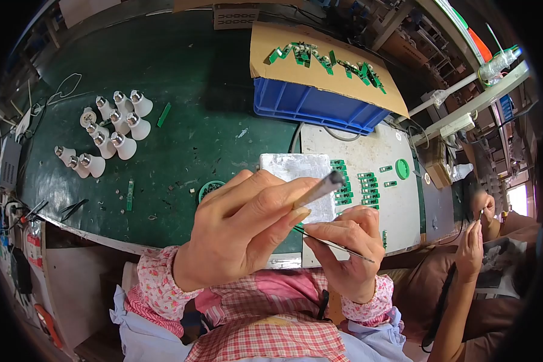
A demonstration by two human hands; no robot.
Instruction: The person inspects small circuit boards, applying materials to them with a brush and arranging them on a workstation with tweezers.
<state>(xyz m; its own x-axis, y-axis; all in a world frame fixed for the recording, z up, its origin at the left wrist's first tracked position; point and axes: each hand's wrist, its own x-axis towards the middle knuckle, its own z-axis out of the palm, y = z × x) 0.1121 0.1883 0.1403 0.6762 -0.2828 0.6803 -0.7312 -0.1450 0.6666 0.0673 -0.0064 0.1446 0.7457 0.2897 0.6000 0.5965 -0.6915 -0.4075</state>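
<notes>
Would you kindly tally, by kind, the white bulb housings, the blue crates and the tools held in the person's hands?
White bulb housings: 12
Blue crate: 1
Tools held: 2, a grey rod in the left hand and a thin metal pick in the right hand
Total: 15

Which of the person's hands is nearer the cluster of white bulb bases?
Left. The left hand sits lower right of the bulb bases; the right hand lies farther right beyond it.
</notes>
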